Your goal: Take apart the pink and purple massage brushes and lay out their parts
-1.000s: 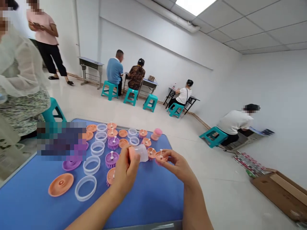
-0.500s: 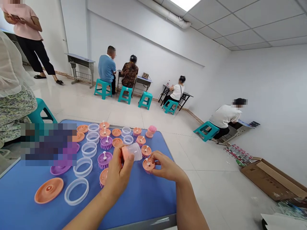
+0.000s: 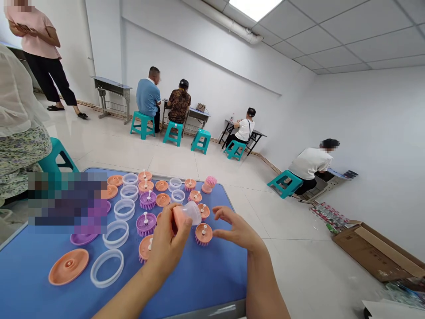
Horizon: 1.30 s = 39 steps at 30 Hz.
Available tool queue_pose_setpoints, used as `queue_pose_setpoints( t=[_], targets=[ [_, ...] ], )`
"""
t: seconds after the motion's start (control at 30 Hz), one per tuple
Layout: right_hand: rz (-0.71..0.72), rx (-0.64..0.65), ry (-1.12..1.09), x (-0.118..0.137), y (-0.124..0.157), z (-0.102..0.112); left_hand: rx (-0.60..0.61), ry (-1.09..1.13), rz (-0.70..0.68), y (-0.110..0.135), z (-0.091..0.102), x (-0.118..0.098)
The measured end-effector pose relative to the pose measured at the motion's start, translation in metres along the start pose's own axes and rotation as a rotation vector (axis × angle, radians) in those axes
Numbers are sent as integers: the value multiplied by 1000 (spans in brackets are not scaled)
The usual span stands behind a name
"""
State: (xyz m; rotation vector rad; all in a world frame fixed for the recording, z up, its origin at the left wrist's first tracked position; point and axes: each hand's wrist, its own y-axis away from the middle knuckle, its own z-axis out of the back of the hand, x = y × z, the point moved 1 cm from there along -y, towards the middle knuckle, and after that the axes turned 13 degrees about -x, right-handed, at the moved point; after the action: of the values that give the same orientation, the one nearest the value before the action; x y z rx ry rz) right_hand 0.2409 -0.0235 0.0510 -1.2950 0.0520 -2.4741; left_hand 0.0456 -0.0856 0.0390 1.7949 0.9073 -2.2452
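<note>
My left hand (image 3: 169,241) is wrapped round a small cup-shaped part (image 3: 192,213), orange at one end and clear at the other, tilted with its clear end to the right. My right hand (image 3: 237,230) has its fingers apart, just right of an orange brush head (image 3: 203,231) with pink bristles underneath and a white pin on top. More such orange brush heads stand in a column behind it. To the left are purple brush heads (image 3: 146,223), clear rings (image 3: 106,268) and orange discs (image 3: 68,266). An assembled pink-and-orange brush (image 3: 209,184) stands at the far right corner.
The blue table (image 3: 212,283) ends just right of my right hand. Beyond it, several people sit on green stools (image 3: 235,149) at desks, and one person stands at left. A cardboard box (image 3: 378,250) and wrapped bottles (image 3: 328,215) lie on the floor at right.
My right hand has let go of the nearest orange brush head and moved slightly right, its fingers spreading. The cup-shaped part in my left hand has shifted a little right.
</note>
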Motion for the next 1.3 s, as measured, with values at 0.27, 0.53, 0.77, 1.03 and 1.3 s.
queue_pose_setpoints(
  t=[0.27,0.53,0.77,1.03,1.3],
  targets=[
    [54,105,-557,7,6,-14,173,-59,-339,8,-10,4],
    [36,131,-512,12,8,-17,238,-163,-544,11,-14,13],
    [170,80,-583,16,11,-18,304,-151,-364,11,-11,9],
    [275,152,-605,16,15,-16,274,-103,-291,8,-8,-2],
    [287,116,-398,11,16,-15,247,-122,-347,9,-11,-1]
  ],
)
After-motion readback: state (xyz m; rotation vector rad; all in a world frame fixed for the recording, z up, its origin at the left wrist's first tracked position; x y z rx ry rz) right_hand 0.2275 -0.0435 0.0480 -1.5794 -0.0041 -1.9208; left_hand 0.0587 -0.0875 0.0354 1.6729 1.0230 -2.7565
